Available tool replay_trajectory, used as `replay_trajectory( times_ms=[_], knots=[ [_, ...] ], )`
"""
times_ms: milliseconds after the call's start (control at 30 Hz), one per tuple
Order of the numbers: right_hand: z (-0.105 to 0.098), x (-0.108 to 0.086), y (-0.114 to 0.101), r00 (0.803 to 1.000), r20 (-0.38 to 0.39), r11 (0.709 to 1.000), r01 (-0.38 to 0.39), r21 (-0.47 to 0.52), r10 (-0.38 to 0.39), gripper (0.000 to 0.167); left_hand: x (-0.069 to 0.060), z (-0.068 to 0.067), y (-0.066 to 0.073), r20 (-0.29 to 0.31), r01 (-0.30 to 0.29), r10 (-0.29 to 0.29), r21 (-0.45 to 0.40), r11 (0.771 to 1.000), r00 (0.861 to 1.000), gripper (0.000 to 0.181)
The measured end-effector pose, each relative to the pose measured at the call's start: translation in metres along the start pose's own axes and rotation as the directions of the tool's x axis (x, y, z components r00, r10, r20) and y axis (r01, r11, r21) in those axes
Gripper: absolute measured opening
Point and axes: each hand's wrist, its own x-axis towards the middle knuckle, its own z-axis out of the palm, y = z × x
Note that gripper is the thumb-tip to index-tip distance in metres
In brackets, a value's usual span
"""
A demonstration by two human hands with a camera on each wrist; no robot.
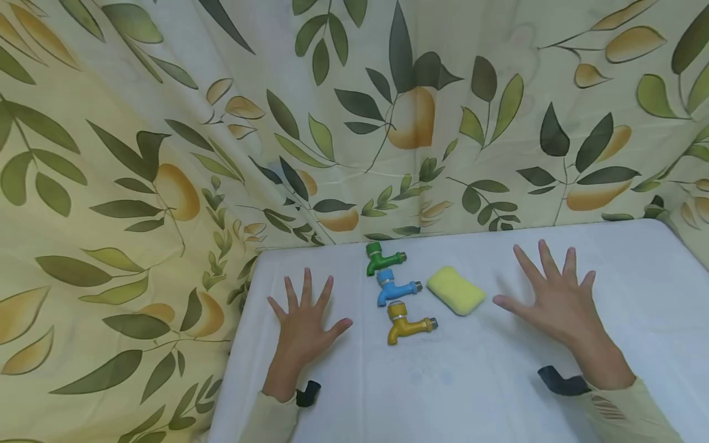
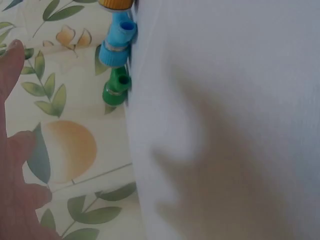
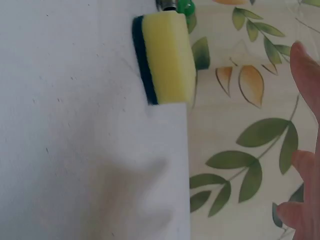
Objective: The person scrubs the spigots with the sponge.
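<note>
Three plastic taps lie in a column on the white table: green (image 1: 382, 259), blue (image 1: 396, 288) and yellow (image 1: 408, 323). Right of them is a yellow sponge (image 1: 456, 290), whose dark underside shows in the right wrist view (image 3: 167, 59). The left hand (image 1: 304, 329), left of the taps, has its fingers spread and holds nothing. Over the table right of the sponge, the right hand (image 1: 562, 301) is spread too, touching no object. In the left wrist view, the blue tap (image 2: 118, 42) and green tap (image 2: 116, 87) appear beyond the thumb side.
A curtain (image 1: 354, 123) printed with leaves and fruit hangs behind the table (image 1: 443, 394) and along its left side. Both wrists wear dark bands, and the sleeves are light-coloured.
</note>
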Motion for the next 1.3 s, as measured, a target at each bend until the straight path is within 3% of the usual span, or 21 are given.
replay_trajectory(
  times_ms=[267, 467, 567, 733, 900, 1033, 1133, 1300],
  knots=[
    [0.017, 0.005, -0.02, 0.997, 0.043, 0.998, 0.069, 0.013, -0.069, 0.113, 0.004, 0.004, 0.021, -0.008, -0.048, 0.048, 0.016, 0.999, 0.999, 0.092],
    [0.037, 0.011, -0.041, 0.984, 0.092, 0.987, 0.151, 0.06, -0.156, 0.094, 0.008, 0.008, 0.048, 0.057, -0.115, 0.117, -0.038, 0.993, 0.991, 0.08],
    [0.046, 0.014, -0.051, 0.98, 0.09, 0.981, 0.17, 0.091, -0.178, 0.08, 0.01, 0.01, 0.064, 0.099, -0.187, 0.195, -0.092, 0.978, 0.976, 0.074],
    [0.061, 0.018, -0.066, 0.98, 0.075, 0.982, 0.177, 0.066, -0.182, 0.066, 0.013, 0.02, 0.084, 0.165, -0.286, 0.319, -0.196, 0.938, 0.933, 0.075],
    [0.067, 0.019, -0.073, 0.982, 0.052, 0.983, 0.181, 0.04, -0.183, 0.058, 0.015, 0.024, 0.095, 0.235, -0.283, 0.345, -0.262, 0.923, 0.909, 0.085],
    [0.067, 0.018, -0.075, 0.983, 0.05, 0.984, 0.177, 0.036, -0.178, 0.056, 0.019, 0.023, 0.1, 0.268, -0.265, 0.35, -0.307, 0.914, 0.898, 0.095],
    [0.065, 0.017, -0.075, 0.986, 0.054, 0.987, 0.156, 0.047, -0.159, 0.056, 0.022, 0.026, 0.1, 0.255, -0.262, 0.353, -0.33, 0.907, 0.9, 0.099],
    [0.054, 0.009, -0.076, 0.996, 0.013, 0.981, 0.088, 0.172, -0.092, 0.056, 0.023, 0.028, 0.102, 0.232, -0.207, 0.317, -0.399, 0.893, 0.92, 0.096]
  ],
)
